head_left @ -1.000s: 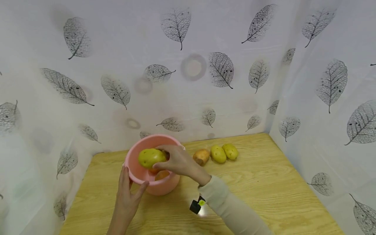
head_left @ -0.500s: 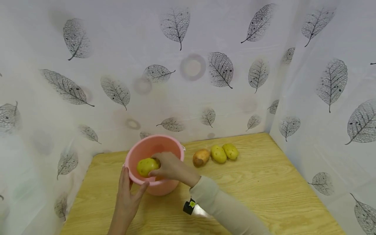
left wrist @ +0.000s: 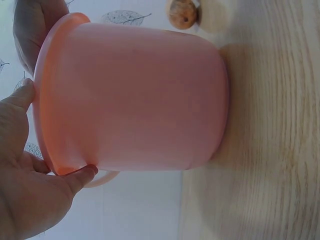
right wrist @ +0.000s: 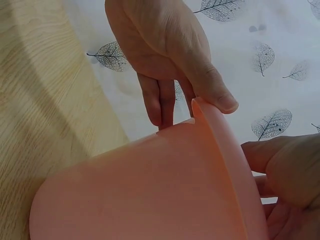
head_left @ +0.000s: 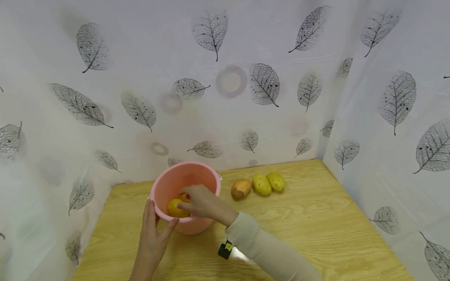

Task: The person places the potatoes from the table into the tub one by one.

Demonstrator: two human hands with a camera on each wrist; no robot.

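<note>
A pink plastic bucket [head_left: 195,226] stands on the wooden table, tilted slightly toward the person in the head view. My left hand [head_left: 152,234] grips its near left rim, the thumb at the front edge and the fingers along the outer wall. My right hand [head_left: 202,201] reaches inside from the right, thumb and fingers spread apart. Below its thumb lies a yellow potato [head_left: 174,209] at the bottom, and part of a browner potato [head_left: 185,197] shows between the fingers. In the right wrist view, the bucket wall [right wrist: 150,190] hides the right fingertips.
To the right of the bucket, a brown potato [head_left: 241,189] and two yellow potatoes, one nearer [head_left: 261,184] and one farther [head_left: 276,182], lie in a row. A white leaf-print curtain [head_left: 232,117] hangs behind and at both sides of the wooden table [head_left: 316,226].
My right hand has lowered the yellow potato into the bucket and its fingers have spread away from it. The left hand keeps its place on the rim.
</note>
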